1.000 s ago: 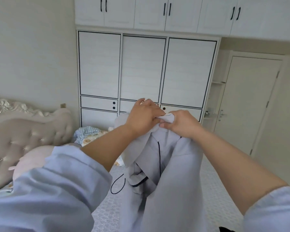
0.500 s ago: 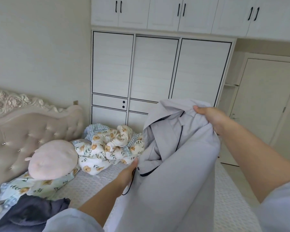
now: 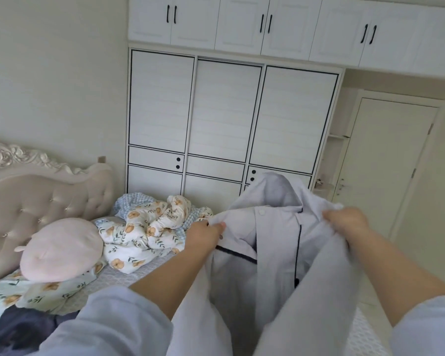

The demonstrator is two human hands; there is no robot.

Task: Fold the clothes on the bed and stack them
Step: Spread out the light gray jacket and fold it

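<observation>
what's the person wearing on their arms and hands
Both arms wear loose pale blue-grey sleeves pushed up near the elbow, leaving the forearms bare. The left hand and right hand are bare: no gloves, rings, watch or bracelets show.

White wardrobe (image 3: 231, 119) with black-lined sliding doors on the far wall, upper cabinets (image 3: 267, 21) with black handles above it. Closed pale door (image 3: 385, 170) to its right. Tufted beige headboard (image 3: 41, 201) at left, round pink cushion (image 3: 62, 249) just before it.
</observation>
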